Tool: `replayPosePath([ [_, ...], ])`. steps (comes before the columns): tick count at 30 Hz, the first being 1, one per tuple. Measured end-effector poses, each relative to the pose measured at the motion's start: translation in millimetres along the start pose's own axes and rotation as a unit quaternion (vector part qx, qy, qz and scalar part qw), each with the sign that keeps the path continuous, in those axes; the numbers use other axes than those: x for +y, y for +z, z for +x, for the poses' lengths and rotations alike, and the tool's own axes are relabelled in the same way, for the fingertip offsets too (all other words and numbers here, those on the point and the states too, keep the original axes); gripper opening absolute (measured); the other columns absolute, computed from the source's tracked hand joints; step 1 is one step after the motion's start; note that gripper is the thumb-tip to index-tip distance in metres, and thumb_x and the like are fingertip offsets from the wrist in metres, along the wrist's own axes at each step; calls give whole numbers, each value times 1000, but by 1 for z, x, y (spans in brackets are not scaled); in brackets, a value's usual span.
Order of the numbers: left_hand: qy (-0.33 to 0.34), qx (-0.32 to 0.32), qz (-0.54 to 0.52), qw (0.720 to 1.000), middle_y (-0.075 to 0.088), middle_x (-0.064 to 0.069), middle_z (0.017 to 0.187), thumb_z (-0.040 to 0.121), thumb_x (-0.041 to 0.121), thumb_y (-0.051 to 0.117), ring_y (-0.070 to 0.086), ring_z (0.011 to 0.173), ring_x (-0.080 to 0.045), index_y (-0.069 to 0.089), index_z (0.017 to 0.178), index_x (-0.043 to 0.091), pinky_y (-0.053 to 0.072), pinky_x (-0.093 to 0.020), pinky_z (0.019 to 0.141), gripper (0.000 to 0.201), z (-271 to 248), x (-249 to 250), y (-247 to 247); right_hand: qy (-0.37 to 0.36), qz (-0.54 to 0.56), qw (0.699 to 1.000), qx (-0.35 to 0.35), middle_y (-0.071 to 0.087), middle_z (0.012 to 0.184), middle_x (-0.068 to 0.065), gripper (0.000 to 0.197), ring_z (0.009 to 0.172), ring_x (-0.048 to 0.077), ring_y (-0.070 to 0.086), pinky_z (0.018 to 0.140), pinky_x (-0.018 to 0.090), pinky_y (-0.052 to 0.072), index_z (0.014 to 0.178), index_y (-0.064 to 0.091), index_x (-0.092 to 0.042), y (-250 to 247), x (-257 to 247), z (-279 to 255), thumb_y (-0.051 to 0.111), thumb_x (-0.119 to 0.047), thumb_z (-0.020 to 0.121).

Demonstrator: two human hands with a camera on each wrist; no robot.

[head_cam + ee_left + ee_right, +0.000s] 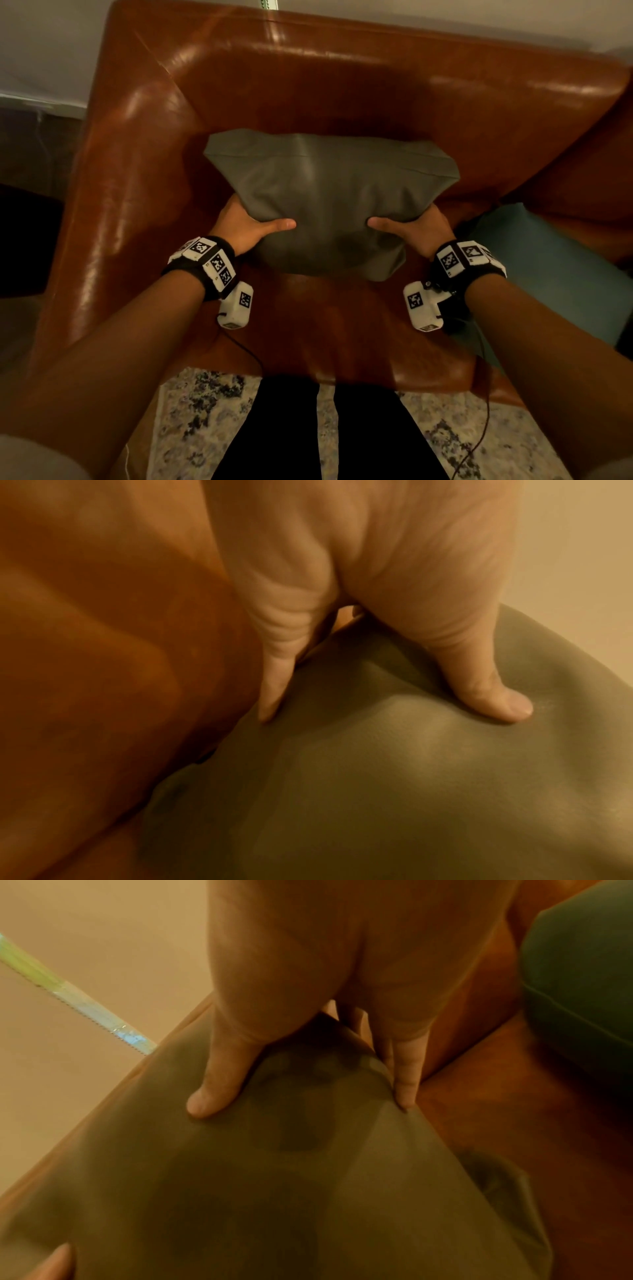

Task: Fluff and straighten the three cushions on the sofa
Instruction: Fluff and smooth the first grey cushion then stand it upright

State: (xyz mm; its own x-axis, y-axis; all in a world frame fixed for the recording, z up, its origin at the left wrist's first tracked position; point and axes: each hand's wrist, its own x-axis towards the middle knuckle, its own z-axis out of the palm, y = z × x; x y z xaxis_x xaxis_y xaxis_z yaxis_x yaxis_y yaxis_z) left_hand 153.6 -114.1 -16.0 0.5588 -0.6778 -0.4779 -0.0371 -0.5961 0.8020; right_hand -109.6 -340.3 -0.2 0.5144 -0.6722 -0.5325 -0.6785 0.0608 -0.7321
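A grey-green cushion (329,198) is held over the seat of the brown leather sofa (144,144), between both hands. My left hand (246,228) grips its left side, thumb on the front face and fingers hidden behind. My right hand (411,228) grips the right side the same way. In the left wrist view the thumb (493,696) presses into the cushion (394,791). In the right wrist view the thumb (219,1091) lies on the cushion (274,1191), fingers along its edge. A teal cushion (548,274) lies on the seat to the right.
The sofa's left armrest (113,192) and backrest (342,68) close in the seat. A patterned rug (205,428) lies in front, with my dark-trousered legs (329,431) on it. A pale wall (51,44) stands behind. The teal cushion (582,974) shows in the right wrist view too.
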Motion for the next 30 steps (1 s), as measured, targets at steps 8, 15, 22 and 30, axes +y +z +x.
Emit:
replayPosePath([
  [8, 18, 23, 16, 999, 64, 15, 138, 50, 60, 97, 59, 128, -6, 56, 140, 33, 47, -34, 110, 103, -16, 0, -2, -28, 26, 999, 27, 57, 148, -12, 120, 134, 12, 55, 112, 38, 46, 150, 45, -28, 0, 6, -14, 94, -68, 49],
  [15, 15, 40, 27, 999, 61, 13, 143, 49, 66, 96, 56, 132, -8, 50, 145, 30, 46, -41, 114, 112, -12, -6, 5, -13, 67, 998, 15, 62, 141, -16, 110, 128, 7, 60, 110, 43, 50, 145, 51, -32, 5, 3, -11, 101, -55, 50],
  [22, 24, -2, 38, 999, 51, 11, 152, 58, 60, 96, 49, 140, -8, 41, 151, 32, 42, -42, 117, 112, -28, -7, -6, 10, 85, 996, 31, 55, 149, -12, 118, 135, 11, 55, 114, 44, 47, 149, 41, -33, 8, 5, -33, 100, -57, 49],
  [30, 7, -58, 123, 991, 27, 10, 168, 80, 64, 77, 31, 149, -10, 10, 163, 40, 30, -40, 122, 110, -72, -27, -7, 43, -23, 996, 69, 22, 171, 4, 115, 154, 25, 28, 123, 42, 28, 165, 15, -20, 0, 21, -77, 76, -65, 79],
])
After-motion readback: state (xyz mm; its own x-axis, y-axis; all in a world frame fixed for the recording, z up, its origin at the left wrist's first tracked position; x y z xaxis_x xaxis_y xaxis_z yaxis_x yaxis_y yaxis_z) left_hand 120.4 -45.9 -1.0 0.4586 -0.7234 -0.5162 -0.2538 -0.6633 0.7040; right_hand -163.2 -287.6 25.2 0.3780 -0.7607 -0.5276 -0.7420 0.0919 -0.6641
